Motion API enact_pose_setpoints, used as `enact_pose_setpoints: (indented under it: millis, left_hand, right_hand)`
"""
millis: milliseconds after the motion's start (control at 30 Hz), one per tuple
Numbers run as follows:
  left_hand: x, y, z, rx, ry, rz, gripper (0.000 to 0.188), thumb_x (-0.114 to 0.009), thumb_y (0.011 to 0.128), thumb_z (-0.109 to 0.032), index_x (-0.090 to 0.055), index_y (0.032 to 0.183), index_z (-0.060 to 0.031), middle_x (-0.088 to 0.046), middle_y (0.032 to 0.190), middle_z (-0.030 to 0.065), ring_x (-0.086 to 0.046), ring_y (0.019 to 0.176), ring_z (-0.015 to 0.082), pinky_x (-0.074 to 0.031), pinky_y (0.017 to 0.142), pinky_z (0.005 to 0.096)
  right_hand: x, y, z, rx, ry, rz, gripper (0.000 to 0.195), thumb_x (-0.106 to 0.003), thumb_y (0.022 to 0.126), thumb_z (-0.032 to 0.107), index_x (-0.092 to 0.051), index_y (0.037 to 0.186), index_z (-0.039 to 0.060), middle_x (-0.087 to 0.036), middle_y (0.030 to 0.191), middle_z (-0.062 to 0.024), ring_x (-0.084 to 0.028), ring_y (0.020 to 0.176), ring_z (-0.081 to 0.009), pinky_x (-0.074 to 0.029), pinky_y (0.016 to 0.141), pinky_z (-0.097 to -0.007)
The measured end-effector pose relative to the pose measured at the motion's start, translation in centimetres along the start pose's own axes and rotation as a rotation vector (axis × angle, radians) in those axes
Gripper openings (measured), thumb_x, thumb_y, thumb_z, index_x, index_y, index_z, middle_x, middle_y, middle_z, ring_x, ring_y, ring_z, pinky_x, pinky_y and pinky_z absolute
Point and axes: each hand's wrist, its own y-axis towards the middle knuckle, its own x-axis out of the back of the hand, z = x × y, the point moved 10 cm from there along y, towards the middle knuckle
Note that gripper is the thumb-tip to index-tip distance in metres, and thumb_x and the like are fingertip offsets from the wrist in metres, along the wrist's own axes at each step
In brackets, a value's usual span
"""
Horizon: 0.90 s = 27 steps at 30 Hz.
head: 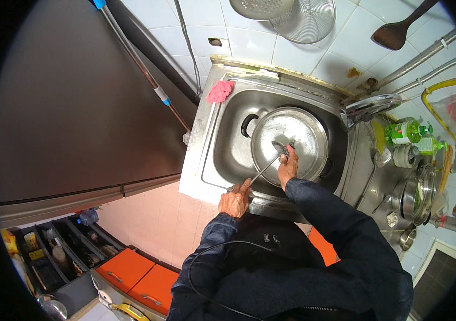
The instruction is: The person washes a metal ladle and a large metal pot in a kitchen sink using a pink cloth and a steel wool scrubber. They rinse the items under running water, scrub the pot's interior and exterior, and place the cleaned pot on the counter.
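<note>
A round metal pan (308,124) with black side handles lies in the stainless steel sink (228,136). Over the pan, my right hand (288,162) grips a grey scouring pad (291,145) against the head of a long-handled metal utensil (266,166), perhaps a ladle or small turner. My left hand (236,199) holds the handle's other end at the sink's front edge. A pink scrubbing cloth (220,92) lies on the sink's back left corner. The chrome faucet (372,107) stands at the sink's right side.
Right of the sink, the counter holds green soap bottles (404,132), a scrubber and a pot with a glass lid (420,196). A strainer (306,20) and a brown turner (392,34) hang on the tiled wall. A pole (131,52) leans left, beside a large dark panel.
</note>
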Motion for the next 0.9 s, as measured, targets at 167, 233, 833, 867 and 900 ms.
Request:
enact_pose_setpoints:
  millis: [167,233,833,867,900]
  left_hand:
    - [0.1,0.2,0.3,-0.067,-0.023,-0.042,0.039,-0.056,0.102,-0.028,-0.058,0.14,-0.0201,-0.07,0.106,0.0193,-0.071,0.074,0.0398,-0.057,0.066,0.0514]
    - [0.4,0.0,0.0,-0.074,-0.01,-0.002,0.039,-0.057,0.101,-0.027,-0.058,0.139,-0.0198,-0.07,0.107,0.0188,-0.071,0.073,0.0393,-0.057,0.065,0.0508]
    - [0.4,1.5,-1.8,0.008,-0.229,0.065,0.033,-0.06,0.1,-0.026,-0.063,0.13,-0.0139,-0.07,0.11,0.0245,-0.07,0.092,0.0433,-0.056,0.077,0.0519]
    - [0.1,2.4,-2.0,0.05,-0.277,0.103,0.033,-0.059,0.1,-0.026,-0.063,0.13,-0.0119,-0.069,0.112,0.0264,-0.069,0.095,0.044,-0.056,0.08,0.0517]
    - [-0.1,2.8,-2.1,0.096,-0.323,0.137,0.033,-0.059,0.1,-0.025,-0.063,0.129,-0.0099,-0.067,0.115,0.0284,-0.068,0.098,0.0447,-0.055,0.082,0.0515]
  right_hand:
    - [-5.9,4.5,-8.8,-0.929,1.033,0.309,0.037,-0.04,0.107,0.029,-0.052,0.131,0.0033,-0.057,0.124,-0.0183,-0.065,0.11,-0.0374,-0.056,0.096,-0.0586]
    - [-5.7,5.2,-8.0,-0.832,0.815,0.506,0.035,-0.042,0.106,0.032,-0.057,0.127,0.0087,-0.063,0.117,-0.0123,-0.065,0.11,-0.036,-0.057,0.091,-0.0578]
    - [2.6,6.8,0.8,0.144,0.435,0.193,0.032,-0.06,0.102,0.03,-0.059,0.116,0.0006,-0.065,0.104,-0.0143,-0.067,0.089,-0.0238,-0.055,0.079,-0.0382]
    - [3.9,7.4,-1.4,-0.002,0.589,0.18,0.036,-0.06,0.103,0.03,-0.056,0.123,0.0008,-0.064,0.1,-0.0112,-0.066,0.085,-0.0181,-0.056,0.077,-0.0335]
    - [5.2,7.1,-2.0,-0.081,0.726,0.127,0.038,-0.06,0.103,0.03,-0.054,0.128,0.0023,-0.063,0.098,-0.0103,-0.066,0.086,-0.0194,-0.056,0.079,-0.0334]
